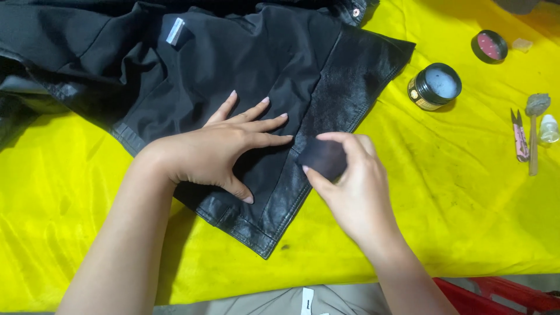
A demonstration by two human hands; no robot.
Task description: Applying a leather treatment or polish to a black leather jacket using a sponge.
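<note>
A black leather jacket (233, 76) lies spread inside-out across the frame's centre on yellow cloth (455, 192). The left hand (224, 151) presses it flat, fingers splayed; the right hand (350, 181) pinches a dark sponge (322, 157) against the leather facing strip, whose upper part looks glossy and lower part duller. An open round tin (434, 86) sits at upper right.

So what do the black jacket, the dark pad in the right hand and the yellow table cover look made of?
Black jacket: likely leather, grainy sheen on the edge panel; matte fabric lining inside. Dark pad: probably sponge or cloth, dull and soft-looking. Yellow table cover: thin synthetic fabric, glossy and wrinkled.
</note>
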